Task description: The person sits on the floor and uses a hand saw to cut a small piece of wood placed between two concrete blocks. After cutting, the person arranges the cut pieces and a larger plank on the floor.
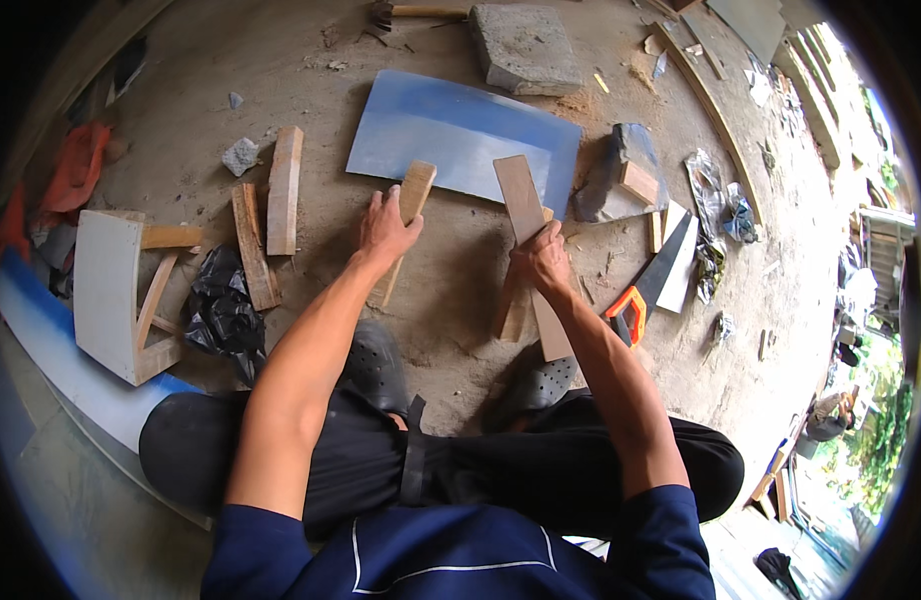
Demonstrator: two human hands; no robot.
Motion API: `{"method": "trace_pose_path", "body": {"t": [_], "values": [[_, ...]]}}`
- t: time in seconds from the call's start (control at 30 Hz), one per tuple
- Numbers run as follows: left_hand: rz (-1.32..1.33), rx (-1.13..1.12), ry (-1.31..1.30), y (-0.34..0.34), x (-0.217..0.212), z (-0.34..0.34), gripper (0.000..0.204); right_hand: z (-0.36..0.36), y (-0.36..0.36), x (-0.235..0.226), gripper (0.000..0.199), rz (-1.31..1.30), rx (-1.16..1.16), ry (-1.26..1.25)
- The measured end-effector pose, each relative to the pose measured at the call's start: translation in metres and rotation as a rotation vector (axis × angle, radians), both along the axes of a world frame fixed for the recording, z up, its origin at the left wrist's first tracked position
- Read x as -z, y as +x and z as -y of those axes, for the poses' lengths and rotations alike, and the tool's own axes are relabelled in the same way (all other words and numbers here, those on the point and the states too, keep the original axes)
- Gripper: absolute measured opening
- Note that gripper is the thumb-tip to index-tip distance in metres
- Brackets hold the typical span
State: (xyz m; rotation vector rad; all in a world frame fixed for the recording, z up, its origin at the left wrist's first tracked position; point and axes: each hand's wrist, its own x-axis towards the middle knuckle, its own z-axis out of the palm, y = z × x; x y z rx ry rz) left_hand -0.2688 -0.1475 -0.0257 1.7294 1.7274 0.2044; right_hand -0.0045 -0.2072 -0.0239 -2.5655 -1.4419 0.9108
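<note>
My left hand [386,232] is closed around a short wood block [417,190] that stands at a slant over the ground. Its thumb crosses the block, and the fingers lie along the left side. With my right hand [546,258] I grip a flat wooden strip [519,190], whose lower end reaches down beside my shoe. Another wood piece [512,308] sits under that strip, partly hidden by it and by my hand. Just beyond both hands lies a curved blue-and-white panel [451,125].
To the right are a handsaw [661,265] with an orange-and-black handle and a dark stone [621,200] bearing a small wood block. A concrete block [526,50] lies far off. Leftward are wood offcuts [284,190], a black plastic bag [226,310] and a white-faced wooden frame [109,290].
</note>
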Motion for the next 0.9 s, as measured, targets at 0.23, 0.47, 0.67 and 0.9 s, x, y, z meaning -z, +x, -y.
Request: {"method": "trace_pose_path", "body": {"t": [0.23,0.47,0.67,0.9], "values": [[0.172,0.018,-0.064,0.018,0.026,0.016,0.071,0.007,0.046,0.003,0.065,-0.242,-0.163,0.022],[0.219,0.010,0.010,-0.015,0.047,0.019,0.066,-0.001,0.042,0.018,0.078,-0.351,0.130,0.031],[0.168,-0.075,-0.062,0.000,0.030,0.027,0.084,-0.004,0.037,0.002,0.070,-0.203,0.068,0.037],[0.090,-0.056,-0.037,0.019,0.038,0.031,0.072,0.019,0.001,0.021,0.067,-0.256,-0.072,0.229]]}}
